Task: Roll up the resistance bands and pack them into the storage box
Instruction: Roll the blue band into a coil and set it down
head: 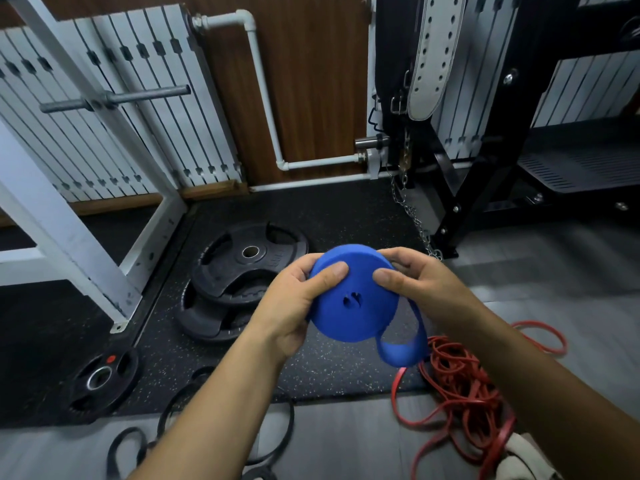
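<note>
A blue resistance band (353, 299) is wound into a thick flat coil, with a short loose loop hanging off its lower right. My left hand (294, 306) grips the coil's left side, thumb pressed on its face. My right hand (415, 282) holds the right side, its thumb also on the face. A tangle of red resistance bands (460, 386) lies on the floor below my right forearm. Black resistance bands (180, 431) lie on the floor under my left forearm. No storage box is in view.
Two stacked black weight plates (239, 271) lie on the speckled rubber mat ahead, a smaller plate (100, 379) at the left. A white rack frame (69, 237) stands at left, a black rack (478, 188) with a hanging chain at right.
</note>
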### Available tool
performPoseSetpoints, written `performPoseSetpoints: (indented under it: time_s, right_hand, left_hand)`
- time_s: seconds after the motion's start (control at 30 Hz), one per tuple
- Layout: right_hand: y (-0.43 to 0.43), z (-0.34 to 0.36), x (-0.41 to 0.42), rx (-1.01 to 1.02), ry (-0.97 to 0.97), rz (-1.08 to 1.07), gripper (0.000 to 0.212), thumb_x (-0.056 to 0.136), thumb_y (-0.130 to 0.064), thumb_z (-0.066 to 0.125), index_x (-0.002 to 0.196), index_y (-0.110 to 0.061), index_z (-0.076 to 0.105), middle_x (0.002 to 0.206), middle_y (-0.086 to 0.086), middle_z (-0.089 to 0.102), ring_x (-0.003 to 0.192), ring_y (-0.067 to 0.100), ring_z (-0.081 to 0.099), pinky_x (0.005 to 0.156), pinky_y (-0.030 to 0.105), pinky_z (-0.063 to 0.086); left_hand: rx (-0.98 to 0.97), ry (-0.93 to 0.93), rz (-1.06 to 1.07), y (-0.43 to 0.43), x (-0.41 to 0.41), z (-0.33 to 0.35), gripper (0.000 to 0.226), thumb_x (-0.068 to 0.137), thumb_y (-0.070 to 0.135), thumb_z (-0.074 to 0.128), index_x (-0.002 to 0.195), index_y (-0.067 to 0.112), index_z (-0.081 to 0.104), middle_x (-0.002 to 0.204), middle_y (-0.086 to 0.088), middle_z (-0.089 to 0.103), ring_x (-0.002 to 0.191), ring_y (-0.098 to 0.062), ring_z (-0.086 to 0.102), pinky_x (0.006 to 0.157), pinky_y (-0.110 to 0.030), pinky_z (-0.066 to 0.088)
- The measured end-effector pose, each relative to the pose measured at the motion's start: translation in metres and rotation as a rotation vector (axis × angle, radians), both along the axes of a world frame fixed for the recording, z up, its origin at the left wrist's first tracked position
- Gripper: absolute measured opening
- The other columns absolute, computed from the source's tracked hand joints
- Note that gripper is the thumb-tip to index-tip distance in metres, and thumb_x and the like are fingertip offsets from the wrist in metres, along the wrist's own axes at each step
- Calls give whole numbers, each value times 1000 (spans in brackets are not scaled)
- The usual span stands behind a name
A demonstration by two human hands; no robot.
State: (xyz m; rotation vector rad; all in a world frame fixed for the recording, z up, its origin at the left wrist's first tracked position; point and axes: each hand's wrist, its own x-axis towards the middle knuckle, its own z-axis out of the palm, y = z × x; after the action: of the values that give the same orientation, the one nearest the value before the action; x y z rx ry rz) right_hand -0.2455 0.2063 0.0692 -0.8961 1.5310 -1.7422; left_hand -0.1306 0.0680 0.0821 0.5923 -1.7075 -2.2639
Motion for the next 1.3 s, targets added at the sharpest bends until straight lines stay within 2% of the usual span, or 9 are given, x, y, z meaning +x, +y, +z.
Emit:
performPoseSetpoints:
  time_s: [0.27,0.4,0.47,0.6,0.7,0.83,0.97,1.17,1.3]
  right_hand:
    - [-18,-17,29,-93,-47,-206,32,80,-44,50,109,-30,54,107,-6,65,96,4,63,82,21,52]
    - [-22,-20,32,-92,26,-302,15,92,-27,43,105,-28,51,99,-8,62,81,-8,60,71,10,48]
    - [-19,-15,23,-73,62,-274,14,94,-24,43,104,-26,53,99,-7,62,83,-6,60,73,12,49]
    - [-6,-8,11,68,180,-91,13,93,-26,45,103,-30,53,99,-8,63,88,0,60,77,16,49]
    - [-5,-13,15,141,214,-75,14,93,-26,48,106,-28,53,102,-7,61,94,7,60,81,23,50]
    - [-10,-21,15,135,112,-243,22,92,-27,50,111,-16,48,100,-6,56,86,1,55,69,8,46]
    - [-18,-30,21,46,31,-343,16,97,-25,37,103,-14,47,91,-2,54,68,-6,53,56,8,43]
    - [-26,-36,28,-54,-150,-513,24,98,-17,38,86,-21,59,87,-2,63,78,10,58,66,20,48]
    - [-27,-50,51,-45,-353,-406,24,99,-23,36,111,-19,56,105,1,64,94,14,61,84,34,50]
  left_hand:
    - [417,166,174,15,-10,-7,36,71,24,58,100,3,63,86,-11,71,76,-20,67,82,-35,54]
    - [487,128,209,20,-10,-12,39,72,24,61,104,3,62,92,-13,70,80,-21,67,82,-36,54]
    - [400,53,152,16,-8,-11,31,76,25,60,100,5,64,86,-10,72,72,-18,68,70,-31,57]
    - [69,-16,60,3,-5,-6,51,65,30,65,113,13,58,98,-4,68,81,-15,63,70,-27,52]
    - [-1,-57,-13,8,-3,-10,32,71,22,68,102,16,63,87,-3,70,75,-15,65,65,-25,55]
    - [134,-6,142,18,-10,-22,19,82,11,61,101,8,62,80,-6,69,67,-15,65,60,-24,56]
    - [303,2,335,17,-15,-30,6,86,12,58,89,10,64,72,-4,71,65,-16,66,59,-27,57]
    - [461,-8,487,24,-15,-29,8,87,14,60,93,10,63,86,-11,68,78,-25,63,80,-43,52]
    - [457,47,621,28,-7,-42,4,89,15,58,90,13,61,87,-8,66,78,-23,62,84,-44,50]
